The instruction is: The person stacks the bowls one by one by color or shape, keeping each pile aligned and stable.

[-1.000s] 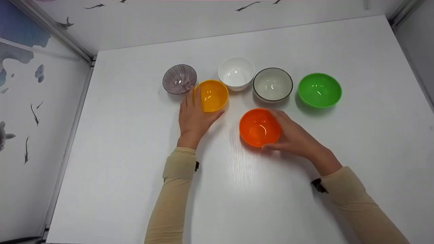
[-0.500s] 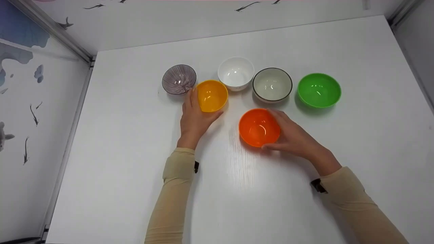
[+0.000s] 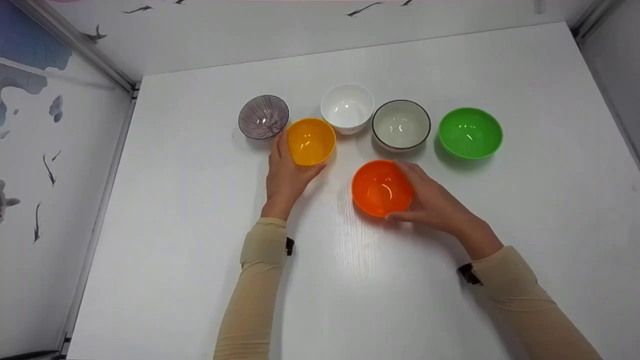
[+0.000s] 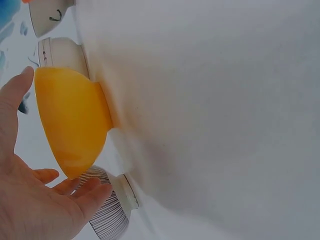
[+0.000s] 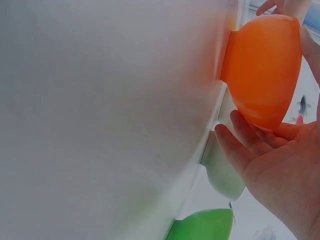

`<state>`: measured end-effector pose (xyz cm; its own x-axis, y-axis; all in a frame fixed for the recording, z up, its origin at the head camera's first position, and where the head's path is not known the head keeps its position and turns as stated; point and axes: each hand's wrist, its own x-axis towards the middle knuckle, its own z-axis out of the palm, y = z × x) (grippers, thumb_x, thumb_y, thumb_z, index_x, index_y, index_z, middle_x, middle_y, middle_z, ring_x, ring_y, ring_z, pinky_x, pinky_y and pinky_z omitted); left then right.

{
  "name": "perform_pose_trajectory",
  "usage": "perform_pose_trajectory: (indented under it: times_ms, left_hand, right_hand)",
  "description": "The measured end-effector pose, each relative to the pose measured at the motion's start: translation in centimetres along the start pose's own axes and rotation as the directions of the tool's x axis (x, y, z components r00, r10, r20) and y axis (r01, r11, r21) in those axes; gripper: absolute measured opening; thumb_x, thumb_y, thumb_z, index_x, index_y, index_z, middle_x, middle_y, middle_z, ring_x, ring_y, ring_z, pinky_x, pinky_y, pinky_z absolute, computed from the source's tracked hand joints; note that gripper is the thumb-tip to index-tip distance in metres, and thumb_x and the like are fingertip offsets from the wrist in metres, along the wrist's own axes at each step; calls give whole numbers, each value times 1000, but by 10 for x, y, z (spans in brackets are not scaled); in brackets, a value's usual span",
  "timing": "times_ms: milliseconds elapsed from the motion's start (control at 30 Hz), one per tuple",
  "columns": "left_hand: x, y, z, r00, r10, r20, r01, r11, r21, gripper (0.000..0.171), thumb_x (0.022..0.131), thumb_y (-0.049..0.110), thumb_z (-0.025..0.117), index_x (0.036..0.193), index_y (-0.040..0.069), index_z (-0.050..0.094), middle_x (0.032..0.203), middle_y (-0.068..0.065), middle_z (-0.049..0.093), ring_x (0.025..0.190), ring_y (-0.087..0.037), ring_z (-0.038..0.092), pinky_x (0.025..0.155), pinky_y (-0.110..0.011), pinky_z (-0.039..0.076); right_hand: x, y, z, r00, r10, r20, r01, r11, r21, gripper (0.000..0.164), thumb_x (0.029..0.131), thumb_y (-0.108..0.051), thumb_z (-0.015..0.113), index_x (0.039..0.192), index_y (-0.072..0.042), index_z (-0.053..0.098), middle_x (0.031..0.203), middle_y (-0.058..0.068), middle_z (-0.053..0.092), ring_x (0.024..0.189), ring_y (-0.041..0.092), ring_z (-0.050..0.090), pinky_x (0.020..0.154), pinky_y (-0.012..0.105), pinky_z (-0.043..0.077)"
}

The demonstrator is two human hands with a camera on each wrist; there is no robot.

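A yellow bowl (image 3: 312, 142) stands upright on the white table. My left hand (image 3: 287, 177) holds it from the left and near side, the thumb by the near rim and the fingers along its left side. In the left wrist view the same yellow bowl (image 4: 72, 120) sits between thumb and fingers. Nearer and to the right, my right hand (image 3: 435, 200) grips an orange bowl (image 3: 382, 189) at its right side, also upright on the table. The right wrist view has the orange bowl (image 5: 265, 70) between thumb and fingers.
Behind the held bowls stand a purple streaked bowl (image 3: 264, 117), a white bowl (image 3: 347, 107), a pale bowl with a dark rim (image 3: 401, 125) and a green bowl (image 3: 470, 133). The purple one is close by the left fingers. Walls border the table (image 3: 175, 250) behind and at both sides.
My left fingers have drawn back slightly to the left, so more of the yellow bowl's left side shows. The right hand and all the bowls stay in place.
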<state>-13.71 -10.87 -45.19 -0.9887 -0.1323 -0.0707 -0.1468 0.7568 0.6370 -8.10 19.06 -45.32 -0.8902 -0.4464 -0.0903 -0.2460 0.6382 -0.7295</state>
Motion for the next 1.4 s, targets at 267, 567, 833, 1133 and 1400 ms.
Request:
perform_pose_trajectory:
  times_ms: [267,567,833,1133,1400]
  left_hand:
    - [1,-2,2,1000,-4,11,4,999,-36,114,77,46,84,159,14,13,161,-10,23,145,-30,35,121,-45,37]
    - [2,-5,5,1000,3,17,-1,993,-116,116,78,40,85,160,11,8,161,-13,24,148,-27,31,126,-39,28]
    - [4,-7,6,999,-23,30,31,959,-280,118,79,32,86,159,6,4,163,-15,20,150,-27,27,128,-37,22]
    - [5,-8,6,1000,-7,3,8,921,-390,115,78,25,87,158,2,9,164,-16,21,151,-27,25,129,-37,18]
    - [6,-8,6,1000,-21,10,23,898,-440,109,79,24,85,158,3,13,163,-15,24,151,-26,27,129,-36,20]
  right_hand:
    - [-1,1,0,1000,9,4,-9,1000,6,111,75,-50,85,160,-17,21,160,5,31,145,30,36,116,60,38]
    - [-1,2,1,1000,10,3,-10,999,35,110,74,-48,86,159,-21,21,160,2,32,145,28,36,116,60,37]
    - [0,3,2,1000,-4,-4,4,999,49,110,74,-47,86,159,-22,23,159,3,32,145,28,36,116,61,37]
    - [0,4,1,1000,1,-3,-1,999,51,110,73,-47,87,159,-24,22,160,2,32,146,28,35,116,60,37]
    - [0,3,1,1000,7,1,-7,999,54,110,73,-44,87,159,-20,22,159,4,33,145,29,36,116,60,37]
